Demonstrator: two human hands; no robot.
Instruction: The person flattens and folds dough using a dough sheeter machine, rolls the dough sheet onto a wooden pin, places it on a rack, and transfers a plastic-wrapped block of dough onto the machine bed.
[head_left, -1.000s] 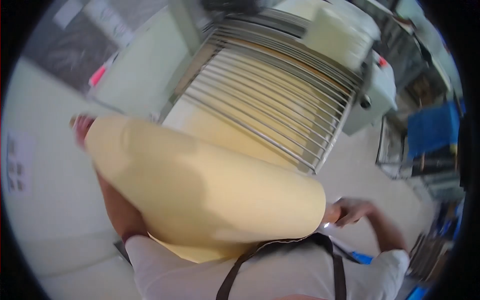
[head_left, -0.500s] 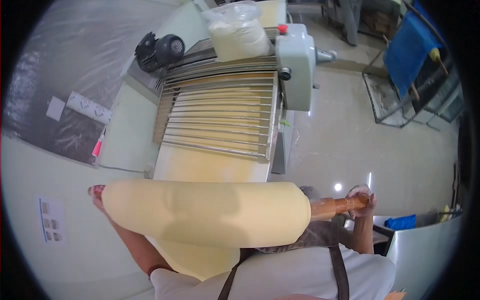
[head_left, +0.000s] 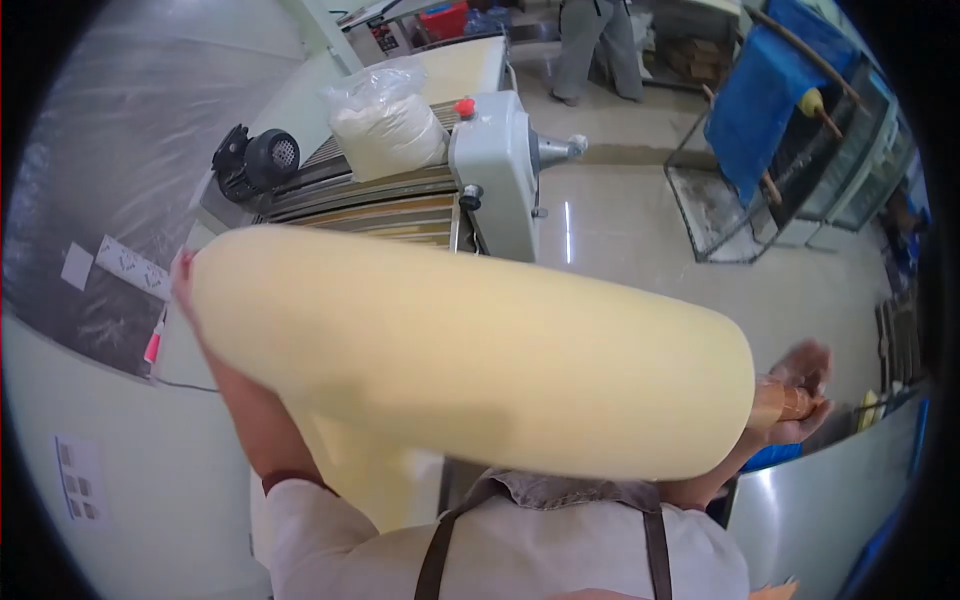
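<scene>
A large pale yellow dough roll (head_left: 470,350), wound on a wooden rolling pin (head_left: 790,402), is held up in front of my chest, its right end lower and nearer. My right hand (head_left: 808,380) cradles the pin's bare right handle in its palm, the fingers blurred. At the far left end, my left hand (head_left: 183,285) supports the dough roll, its fingers mostly hidden behind it; the pin's left handle does not show. Beneath hangs a dough sheet (head_left: 365,465). Behind the roll stands a dough sheeter (head_left: 498,170), partly covered by it.
On the sheeter sit a plastic bag of white powder (head_left: 385,120) and a black motor (head_left: 258,160). A metal rack with blue cloth (head_left: 755,105) stands at the right. Another person's legs (head_left: 597,50) appear at the back. A steel table (head_left: 800,510) is at the lower right.
The dough roll has risen closer to the camera and tilted, its right end swinging out to the right. It now hides the sheeter's slatted guard. My view has turned rightward.
</scene>
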